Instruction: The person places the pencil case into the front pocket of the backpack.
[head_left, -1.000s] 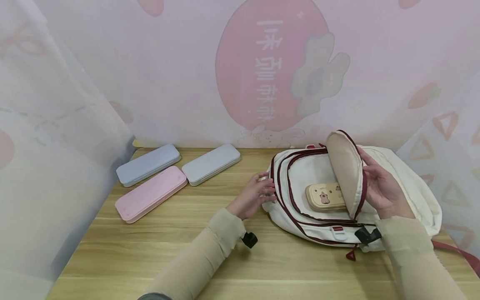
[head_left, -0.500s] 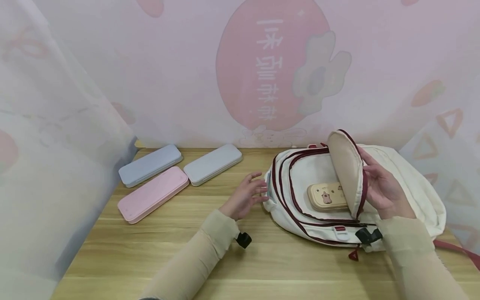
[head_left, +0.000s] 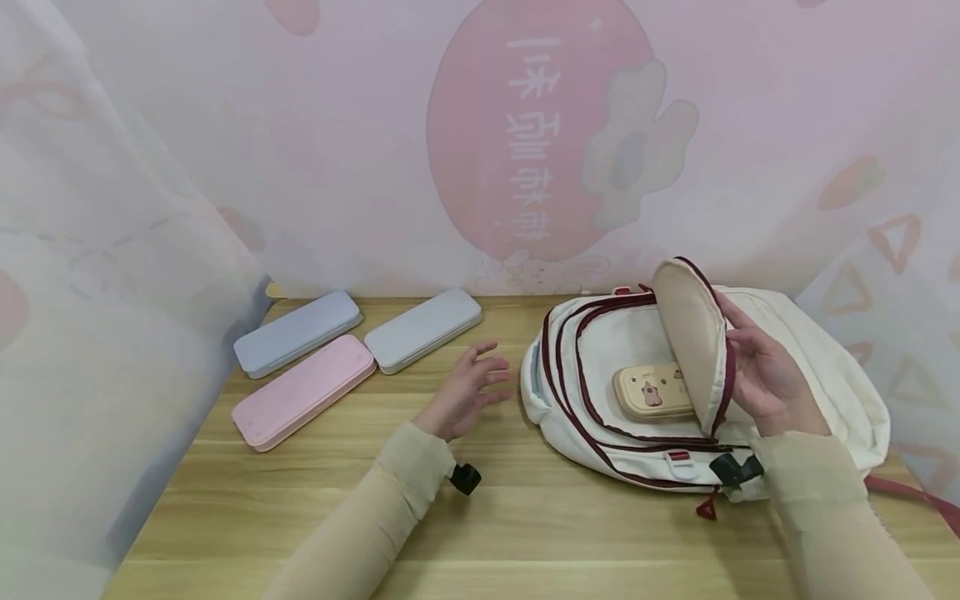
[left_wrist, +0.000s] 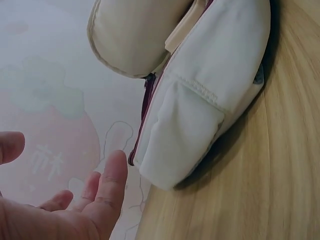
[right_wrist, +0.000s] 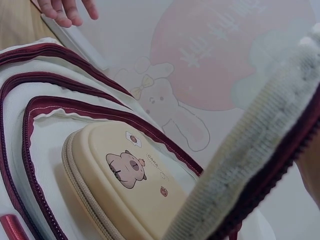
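Left of the backpack [head_left: 832, 383], the empty left hand [head_left: 465, 392] hovers, fingers loosely apart; farther left, nearer this hand, lies the grey case [head_left: 423, 329], slanting lengthwise toward the backpack. The right hand [head_left: 768, 375] grips the backpack's raised flap [head_left: 692, 342], beside the tan case [head_left: 651, 392].

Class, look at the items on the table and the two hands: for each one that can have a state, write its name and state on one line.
Backpack: lying flat
Front pocket: unzipped, open
Flap: raised
Cream case: closed, inside the pocket
Blue case: closed
Pink case: closed
Pale grey case: closed
Left hand: fingers spread, holding nothing
Right hand: holding the flap
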